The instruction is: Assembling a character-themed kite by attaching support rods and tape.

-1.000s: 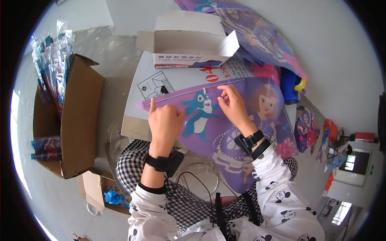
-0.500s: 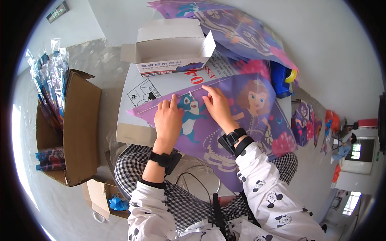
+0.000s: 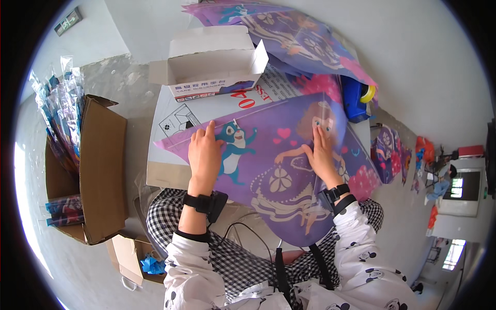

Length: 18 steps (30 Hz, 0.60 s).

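A thin purple kite (image 3: 266, 155) lies spread over a printed carton top (image 3: 161, 144) before me, its near part hanging over the edge above my lap. It is printed with a blue animal, a figure in a dress and pink hearts. My left hand (image 3: 204, 155) rests on its left part, fingers stretched out beside the blue animal. My right hand (image 3: 323, 157) lies flat further right, over the printed figure, with the thumb apart. Neither hand grips anything.
A white box (image 3: 212, 85) with raised flaps stands beyond the kite. More purple kites (image 3: 305, 39) lie behind it, next to a blue tape dispenser (image 3: 354, 103). At left, a brown carton (image 3: 103, 170) holds plastic-wrapped packs (image 3: 64, 108); a smaller box (image 3: 126, 258) sits below.
My right hand has slid right across the kite, from beside the blue animal to the printed figure. The kite's hanging part now lies more spread out. My left hand has barely shifted.
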### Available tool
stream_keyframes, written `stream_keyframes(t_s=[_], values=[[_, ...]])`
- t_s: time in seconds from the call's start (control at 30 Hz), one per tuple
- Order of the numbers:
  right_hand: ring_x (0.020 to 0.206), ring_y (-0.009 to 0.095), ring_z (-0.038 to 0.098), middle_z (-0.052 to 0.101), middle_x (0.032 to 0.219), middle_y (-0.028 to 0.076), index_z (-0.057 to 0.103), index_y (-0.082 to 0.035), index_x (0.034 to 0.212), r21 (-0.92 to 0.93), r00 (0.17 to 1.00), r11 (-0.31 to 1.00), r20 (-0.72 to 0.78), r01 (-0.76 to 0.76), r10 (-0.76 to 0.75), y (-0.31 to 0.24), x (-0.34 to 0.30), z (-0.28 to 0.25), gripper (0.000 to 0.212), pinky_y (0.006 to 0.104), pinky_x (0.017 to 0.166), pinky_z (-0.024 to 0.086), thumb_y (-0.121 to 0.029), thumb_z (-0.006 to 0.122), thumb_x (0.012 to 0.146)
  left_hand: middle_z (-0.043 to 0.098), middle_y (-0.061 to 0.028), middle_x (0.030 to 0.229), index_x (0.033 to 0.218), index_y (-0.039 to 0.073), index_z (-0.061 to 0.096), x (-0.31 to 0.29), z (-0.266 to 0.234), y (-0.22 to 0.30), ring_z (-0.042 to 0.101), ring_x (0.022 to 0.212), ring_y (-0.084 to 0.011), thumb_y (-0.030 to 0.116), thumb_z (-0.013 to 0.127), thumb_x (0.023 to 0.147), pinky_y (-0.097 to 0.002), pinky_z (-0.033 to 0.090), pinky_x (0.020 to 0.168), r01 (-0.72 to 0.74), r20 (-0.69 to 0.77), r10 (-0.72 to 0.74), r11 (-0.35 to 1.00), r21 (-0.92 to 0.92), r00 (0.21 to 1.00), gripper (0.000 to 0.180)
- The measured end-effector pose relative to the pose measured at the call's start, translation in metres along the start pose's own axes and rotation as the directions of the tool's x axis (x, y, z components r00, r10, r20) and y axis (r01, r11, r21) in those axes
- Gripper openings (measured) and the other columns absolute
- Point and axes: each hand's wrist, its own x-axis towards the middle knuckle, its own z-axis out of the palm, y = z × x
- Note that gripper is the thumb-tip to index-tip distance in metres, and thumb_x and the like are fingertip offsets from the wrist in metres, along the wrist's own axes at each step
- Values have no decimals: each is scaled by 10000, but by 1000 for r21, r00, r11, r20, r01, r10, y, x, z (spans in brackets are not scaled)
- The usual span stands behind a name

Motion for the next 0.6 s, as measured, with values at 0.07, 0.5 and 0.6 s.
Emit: stream_keyframes(t_s=[0.07,0.5,0.6], values=[[1388,374,346,371,1494,218,312,-31,1481,-49,993,998,110,37,-31,5,-7,-11,670,481,1122,307,-318,600,949,614,-122,964,1295,50,566,-1,-1,-3,593,932,-308,84,755,753,-387,497,800,8,-8,-8,1000,16,1000,576],[845,263,625,578,953,102,641,-87,1087,630,990,767,-27,122,-136,-122,92,27,233,334,700,509,-22,645,863,602,-124,984,1223,54,590,-5,1,-1,580,945,-321,72,726,766,-409,474,793,-19,-28,18,998,-54,999,478],[794,245,621,569,910,73,649,-101,1010,605,990,784,-73,139,-118,-132,98,48,175,335,669,504,-45,674,846,593,-116,992,1166,65,591,-6,3,2,571,959,-316,78,714,775,-414,456,789,3,-39,-6,997,-73,999,410]])
